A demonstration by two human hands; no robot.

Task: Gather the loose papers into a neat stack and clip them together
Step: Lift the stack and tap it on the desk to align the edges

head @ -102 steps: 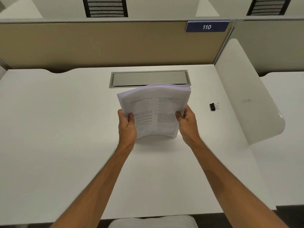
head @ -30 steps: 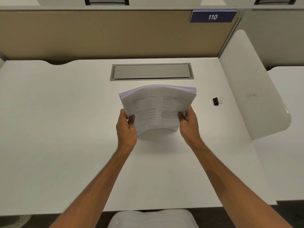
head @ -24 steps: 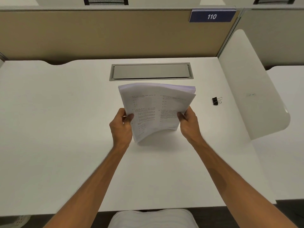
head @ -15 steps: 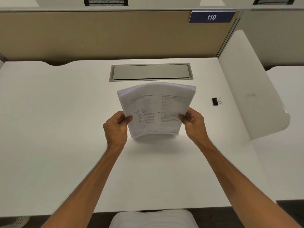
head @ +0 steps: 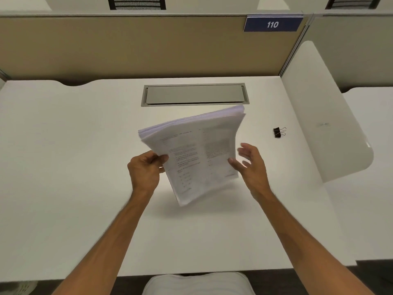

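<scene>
A thick stack of printed white papers [head: 197,154] hangs tilted above the middle of the white desk [head: 70,167], its lower corner pointing down and its right side raised. My left hand [head: 145,170] grips the stack's left edge. My right hand [head: 249,161] is beside the right edge with its fingers spread, thumb tip at the paper. A small black binder clip [head: 278,132] lies on the desk to the right of the stack, apart from both hands.
A grey metal cable-tray lid [head: 194,94] is set into the desk behind the papers. A tan partition [head: 127,45] with a blue "110" sign [head: 272,24] closes the back. A white side divider [head: 323,116] stands on the right.
The stack has tipped from upright to slanted, right side up. My right hand has let go of its edge and spread its fingers; my left hand keeps its grip.
</scene>
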